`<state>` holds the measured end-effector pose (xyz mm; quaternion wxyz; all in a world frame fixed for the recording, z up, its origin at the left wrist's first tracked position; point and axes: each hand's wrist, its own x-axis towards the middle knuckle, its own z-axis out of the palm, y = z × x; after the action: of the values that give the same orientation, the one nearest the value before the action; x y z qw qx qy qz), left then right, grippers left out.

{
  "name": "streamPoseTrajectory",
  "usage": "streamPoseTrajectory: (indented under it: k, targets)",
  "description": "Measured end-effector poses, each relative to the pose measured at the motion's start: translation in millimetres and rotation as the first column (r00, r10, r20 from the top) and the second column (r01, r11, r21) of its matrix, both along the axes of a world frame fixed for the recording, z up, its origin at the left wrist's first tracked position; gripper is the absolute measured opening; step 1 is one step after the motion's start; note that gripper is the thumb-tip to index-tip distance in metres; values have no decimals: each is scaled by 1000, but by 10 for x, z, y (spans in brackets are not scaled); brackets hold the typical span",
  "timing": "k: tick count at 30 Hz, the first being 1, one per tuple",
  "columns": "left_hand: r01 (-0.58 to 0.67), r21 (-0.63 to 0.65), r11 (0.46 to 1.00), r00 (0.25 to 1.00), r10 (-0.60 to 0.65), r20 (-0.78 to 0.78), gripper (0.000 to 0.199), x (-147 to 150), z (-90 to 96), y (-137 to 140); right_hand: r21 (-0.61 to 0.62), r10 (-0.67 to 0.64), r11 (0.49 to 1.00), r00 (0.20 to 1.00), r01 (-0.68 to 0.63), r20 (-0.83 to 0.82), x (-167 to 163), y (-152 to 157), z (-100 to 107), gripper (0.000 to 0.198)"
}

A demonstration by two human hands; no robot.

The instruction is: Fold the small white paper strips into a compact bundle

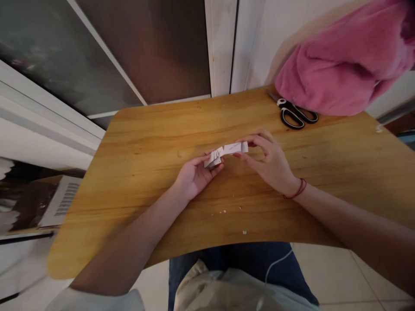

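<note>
Above the middle of the wooden table, my left hand [196, 175] is closed on a folded piece of white paper [214, 158] with dark marks on it. My right hand [270, 162] pinches a small white paper strip [233, 148] between thumb and fingers. Faint writing runs along this strip, and its right end looks folded. The two paper pieces meet or nearly meet at their near ends; I cannot tell whether they are joined. A red string bracelet circles the right wrist.
Black-handled scissors [293, 114] lie at the table's back right, beside a pink plush cloth [337, 65]. Tiny white scraps [225, 211] dot the wooden table [155, 129] near its front edge. Panelled doors stand behind; a box is at the lower left.
</note>
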<state>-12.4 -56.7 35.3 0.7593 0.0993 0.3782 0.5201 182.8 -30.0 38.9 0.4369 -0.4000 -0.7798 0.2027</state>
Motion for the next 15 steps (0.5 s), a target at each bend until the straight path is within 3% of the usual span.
streamPoseTrajectory:
  k: [9,15]
  targets:
    - [-106,-37,994,993,108,47,17,27,25,9,5,52,999,999,-52,-8,-23,-26,-19,21]
    - [29,-39,999,999,-28,28,20,62,79,-35,88,113,989,989,-122,97,-32,-58,-20,22]
